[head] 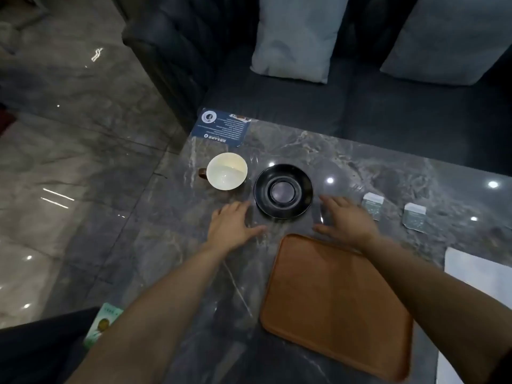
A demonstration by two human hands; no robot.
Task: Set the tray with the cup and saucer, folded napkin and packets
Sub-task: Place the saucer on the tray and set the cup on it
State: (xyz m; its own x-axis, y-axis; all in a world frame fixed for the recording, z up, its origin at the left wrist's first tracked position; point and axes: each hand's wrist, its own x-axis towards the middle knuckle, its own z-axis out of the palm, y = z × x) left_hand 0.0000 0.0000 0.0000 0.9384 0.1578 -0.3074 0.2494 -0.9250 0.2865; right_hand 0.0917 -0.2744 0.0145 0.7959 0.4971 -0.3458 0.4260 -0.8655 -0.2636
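Observation:
A black saucer lies on the dark marble table, with a white-lined cup with a brown handle just left of it. A brown tray with nothing on it sits nearer to me. Two pale packets lie to the right of the saucer. A white napkin shows at the right edge. My left hand and my right hand hover with straight fingers on either side of the saucer's near rim, holding nothing.
A blue printed card lies at the table's far left corner. A green packet sits at the near left edge. A dark sofa with two grey cushions stands behind the table. Glossy marble floor lies to the left.

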